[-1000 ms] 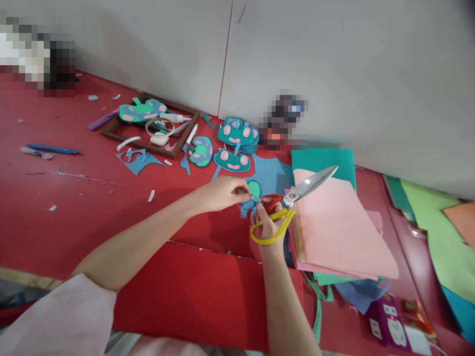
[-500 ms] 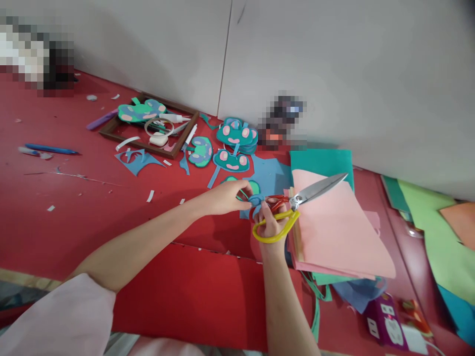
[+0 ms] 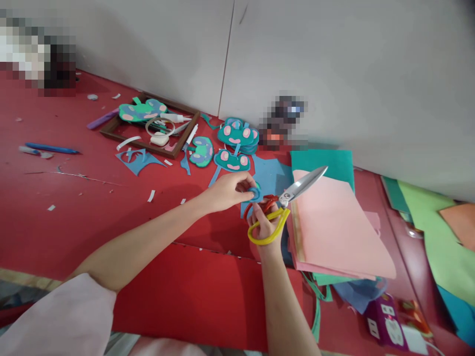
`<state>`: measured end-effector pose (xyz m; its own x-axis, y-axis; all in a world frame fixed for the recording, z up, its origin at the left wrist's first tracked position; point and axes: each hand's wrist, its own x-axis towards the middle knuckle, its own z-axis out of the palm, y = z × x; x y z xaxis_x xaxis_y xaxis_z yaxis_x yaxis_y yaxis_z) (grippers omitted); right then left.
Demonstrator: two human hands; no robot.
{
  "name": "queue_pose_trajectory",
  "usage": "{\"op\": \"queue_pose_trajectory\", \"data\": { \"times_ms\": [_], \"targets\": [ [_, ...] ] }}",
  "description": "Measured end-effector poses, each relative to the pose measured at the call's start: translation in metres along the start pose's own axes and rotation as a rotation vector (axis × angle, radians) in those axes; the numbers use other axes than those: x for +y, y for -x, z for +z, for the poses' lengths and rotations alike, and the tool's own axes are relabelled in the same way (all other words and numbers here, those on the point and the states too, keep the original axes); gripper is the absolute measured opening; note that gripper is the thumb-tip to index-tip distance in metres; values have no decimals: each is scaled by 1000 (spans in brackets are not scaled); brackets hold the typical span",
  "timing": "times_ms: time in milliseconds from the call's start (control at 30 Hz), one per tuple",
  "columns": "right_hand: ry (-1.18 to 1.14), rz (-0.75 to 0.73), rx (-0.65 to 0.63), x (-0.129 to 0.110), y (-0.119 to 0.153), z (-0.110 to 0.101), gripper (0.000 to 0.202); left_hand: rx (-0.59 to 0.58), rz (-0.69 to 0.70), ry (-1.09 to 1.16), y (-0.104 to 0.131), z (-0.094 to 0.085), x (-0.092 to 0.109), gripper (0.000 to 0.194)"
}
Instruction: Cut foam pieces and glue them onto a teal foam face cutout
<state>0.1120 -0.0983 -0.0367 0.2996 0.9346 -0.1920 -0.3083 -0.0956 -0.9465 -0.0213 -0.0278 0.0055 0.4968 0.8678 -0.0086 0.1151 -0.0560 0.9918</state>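
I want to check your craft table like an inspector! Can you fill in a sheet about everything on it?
Surface: red table, dotted with small paper scraps.
Job's things: scissors with red and yellow handles, blades shut and pointing up to the right; small blue felt piece.
Clutter: wooden frame with bits inside, teal cut-out shapes, blue pen, pink sheets stacked on other colours, green sheet.
Grippers: left hand pinches the blue felt piece; right hand holds the scissors by the handles.
Cables: nothing seen.
Surroundings: grey wall behind the table.
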Motion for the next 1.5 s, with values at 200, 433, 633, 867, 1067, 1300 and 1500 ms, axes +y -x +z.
{"op": "queue_pose_trajectory", "data": {
  "times_ms": [200,433,633,867,1067,1300,1500],
  "targets": [
    [19,-16,-6,3,-1,-2,32,-36,13,-32,1,-2,-2,14],
    [-11,-21,20,0,-2,-2,28,-58,-24,-58,1,4,-2,11],
    [12,-44,40,0,-2,-5,26,-33,-63,-39,2,13,-9,14],
    [-53,-3,-74,-1,-2,-3,28,146,-17,-72,2,-8,7,16],
    [84,-50,-232,22,-2,-5,37,352,85,23,6,-29,33,18],
    [244,-84,-397,23,14,-4,36,437,159,120,8,-11,28,17],
    [229,-145,-422,21,19,1,39,483,163,145,6,-4,19,13]
  ]
}}
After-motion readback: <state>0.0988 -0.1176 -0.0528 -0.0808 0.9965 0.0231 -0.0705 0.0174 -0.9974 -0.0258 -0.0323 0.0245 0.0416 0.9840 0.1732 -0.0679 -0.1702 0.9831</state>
